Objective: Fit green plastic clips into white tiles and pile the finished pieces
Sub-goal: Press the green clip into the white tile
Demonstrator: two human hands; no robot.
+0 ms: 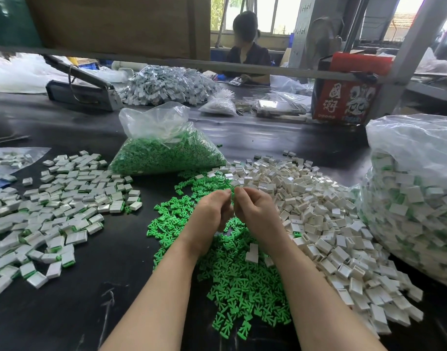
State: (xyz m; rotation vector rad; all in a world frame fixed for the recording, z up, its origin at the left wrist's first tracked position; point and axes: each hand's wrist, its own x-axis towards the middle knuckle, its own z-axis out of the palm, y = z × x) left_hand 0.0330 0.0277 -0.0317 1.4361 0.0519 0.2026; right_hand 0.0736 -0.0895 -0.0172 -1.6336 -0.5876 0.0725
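My left hand (209, 214) and my right hand (255, 211) are raised together above a loose heap of green clips (237, 279), fingers curled and fingertips meeting. What they pinch between them is hidden by the fingers. A heap of empty white tiles (318, 211) lies to the right of my hands. Finished pieces, white tiles with green clips inside (55, 211), are spread out on the left of the black table (78, 300).
A clear bag of green clips (166, 150) stands behind the heaps. A big clear bag of finished pieces (414, 198) fills the right side. Across the table sit a red box (343, 97), a grey pile of parts (166, 87) and another person (247, 49).
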